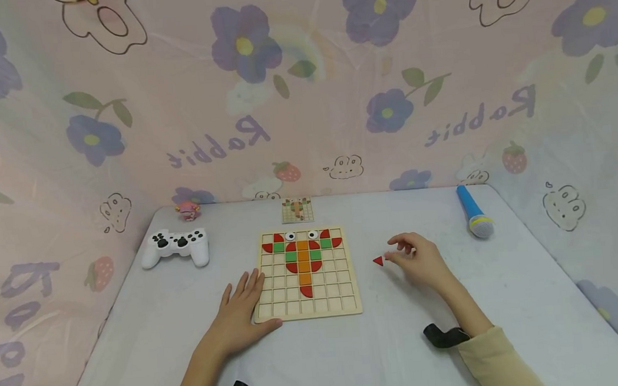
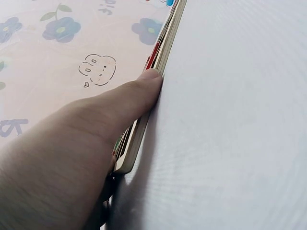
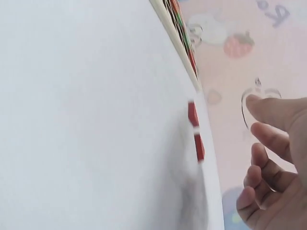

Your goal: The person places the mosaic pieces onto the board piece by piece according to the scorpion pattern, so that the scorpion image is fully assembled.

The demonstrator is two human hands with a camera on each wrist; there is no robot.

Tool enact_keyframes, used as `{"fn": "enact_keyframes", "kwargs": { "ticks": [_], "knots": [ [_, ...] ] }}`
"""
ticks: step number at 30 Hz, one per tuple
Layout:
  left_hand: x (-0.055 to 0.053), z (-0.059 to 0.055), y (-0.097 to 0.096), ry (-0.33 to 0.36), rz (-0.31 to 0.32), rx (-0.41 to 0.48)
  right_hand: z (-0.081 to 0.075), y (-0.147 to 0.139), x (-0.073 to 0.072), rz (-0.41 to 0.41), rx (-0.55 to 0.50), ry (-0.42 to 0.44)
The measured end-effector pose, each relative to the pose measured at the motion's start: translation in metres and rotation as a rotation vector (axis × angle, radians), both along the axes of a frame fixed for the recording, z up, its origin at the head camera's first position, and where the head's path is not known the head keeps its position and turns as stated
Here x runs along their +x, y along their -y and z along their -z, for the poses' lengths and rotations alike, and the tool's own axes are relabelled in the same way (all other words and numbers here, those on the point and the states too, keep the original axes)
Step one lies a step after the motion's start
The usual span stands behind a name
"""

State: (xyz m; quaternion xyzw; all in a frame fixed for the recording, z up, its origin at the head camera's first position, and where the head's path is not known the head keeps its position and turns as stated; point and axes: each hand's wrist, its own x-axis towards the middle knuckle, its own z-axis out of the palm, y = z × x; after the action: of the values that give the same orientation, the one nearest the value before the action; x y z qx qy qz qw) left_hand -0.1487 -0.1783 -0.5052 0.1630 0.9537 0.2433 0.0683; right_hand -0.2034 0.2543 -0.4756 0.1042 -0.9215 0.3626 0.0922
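A square wooden grid board (image 1: 337, 303) lies on the table, with red, green and orange pieces and two eye pieces set into it. My left hand (image 1: 237, 324) rests against its left side, fingers spread, and the thumb (image 2: 139, 88) lies on the near edge. To the right of the board my right hand (image 1: 419, 260) hovers with loosely bent fingers and nothing between them. Close to its fingertips is a red triangular piece (image 1: 379, 261). The right wrist view shows two red pieces, one (image 3: 193, 114) beside the other (image 3: 199, 147), apart from the hand.
Behind the board stands a small pattern card (image 1: 297, 210). A white game controller (image 1: 175, 247) and a pink figurine (image 1: 188, 210) are at the left. A blue toy microphone (image 1: 475, 212) lies at the far right. Patterned cloth surrounds the table's back and sides.
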Motion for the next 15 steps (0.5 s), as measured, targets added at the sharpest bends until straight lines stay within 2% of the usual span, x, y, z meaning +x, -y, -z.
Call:
{"fn": "enact_keyframes", "kwargs": {
  "ticks": [6,10,15],
  "knots": [
    [0.001,-0.001,0.001,-0.008,0.001,0.008,0.005,-0.025,-0.003,0.038,-0.003,0.045],
    [0.001,-0.001,0.001,-0.017,-0.003,0.009,0.013,-0.031,-0.006,0.007,-0.019,0.06],
    [-0.001,0.002,0.001,0.007,0.002,-0.013,0.025,-0.035,-0.008,-0.045,-0.082,0.085]
  ]
}}
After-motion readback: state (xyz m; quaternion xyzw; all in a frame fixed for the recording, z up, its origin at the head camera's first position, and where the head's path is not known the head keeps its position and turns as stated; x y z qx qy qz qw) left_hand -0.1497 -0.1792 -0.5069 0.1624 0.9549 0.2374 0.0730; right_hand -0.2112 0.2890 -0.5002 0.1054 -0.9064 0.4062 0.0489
